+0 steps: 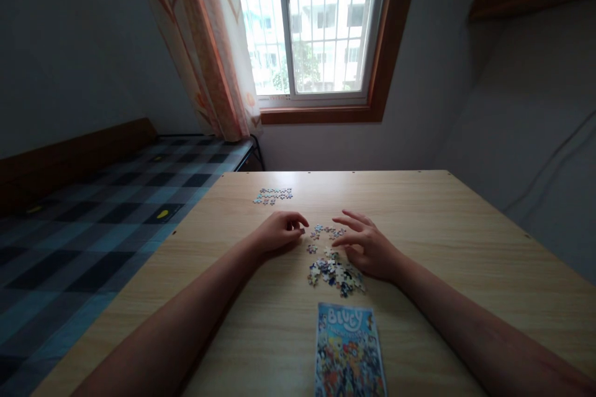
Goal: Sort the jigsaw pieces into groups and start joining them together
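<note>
Left hand (pixel 282 231): bent at the fingers, low over the table (pixel 261 335), with a small piece (pixel 302 231) at the thumb tip; cannot tell whether pinched or only touched.
Right hand (pixel 370 248): spread at the fingers, index tip down at the pale pieces (pixel 331 253); cannot tell whether touching.
Pile (pixel 338 276): heaped between the forearms, just nearer than the pale pieces.
Loose pieces (pixel 318 231): scattered between both hands.
Far pieces (pixel 274 195): laid in rows beyond the left hand.
Bluey picture (pixel 349 347): flat, print up, nearer than the pile.
Bed (pixel 125 217): left of the table, checked.
</note>
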`<move>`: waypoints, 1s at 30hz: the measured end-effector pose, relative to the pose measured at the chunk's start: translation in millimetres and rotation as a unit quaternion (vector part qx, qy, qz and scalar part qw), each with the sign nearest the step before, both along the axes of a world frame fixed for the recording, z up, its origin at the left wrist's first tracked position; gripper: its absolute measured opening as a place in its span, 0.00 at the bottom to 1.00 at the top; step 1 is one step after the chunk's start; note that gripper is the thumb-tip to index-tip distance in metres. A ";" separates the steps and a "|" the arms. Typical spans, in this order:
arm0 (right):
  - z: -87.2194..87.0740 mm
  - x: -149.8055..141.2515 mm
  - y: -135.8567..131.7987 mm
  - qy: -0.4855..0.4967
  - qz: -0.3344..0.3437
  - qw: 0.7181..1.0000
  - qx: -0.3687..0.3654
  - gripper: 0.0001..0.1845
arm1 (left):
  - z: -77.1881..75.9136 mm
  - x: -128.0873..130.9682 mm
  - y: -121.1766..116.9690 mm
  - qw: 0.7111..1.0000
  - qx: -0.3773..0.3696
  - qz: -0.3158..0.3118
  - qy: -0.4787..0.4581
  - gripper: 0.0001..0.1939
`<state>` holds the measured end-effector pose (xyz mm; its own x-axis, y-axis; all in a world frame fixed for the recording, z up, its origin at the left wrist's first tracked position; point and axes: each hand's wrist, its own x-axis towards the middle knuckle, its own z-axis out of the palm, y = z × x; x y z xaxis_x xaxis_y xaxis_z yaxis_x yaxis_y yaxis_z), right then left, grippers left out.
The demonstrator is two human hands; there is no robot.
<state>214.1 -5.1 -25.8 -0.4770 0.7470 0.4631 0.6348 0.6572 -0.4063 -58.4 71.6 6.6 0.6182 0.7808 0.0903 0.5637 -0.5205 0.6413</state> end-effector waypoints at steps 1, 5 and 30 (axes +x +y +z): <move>0.5 -0.1 -0.6 -0.004 0.007 1.000 0.001 0.20 | 0.1 -0.3 0.1 1.000 -0.001 -0.002 0.002 0.13; 2.0 -0.5 -1.8 -0.022 0.002 1.000 -0.001 0.18 | 1.9 -1.0 -0.1 1.000 -0.012 -0.002 0.007 0.12; -2.4 5.7 6.0 0.082 -0.002 0.996 -0.023 0.03 | -1.0 -5.5 3.9 0.992 -0.118 0.003 -0.055 0.11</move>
<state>219.9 0.9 -28.1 -0.3936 0.7713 0.5002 0.5600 0.6327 -0.5349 -63.9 75.5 5.7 0.6094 0.7924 -0.0279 0.4864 -0.3458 0.8024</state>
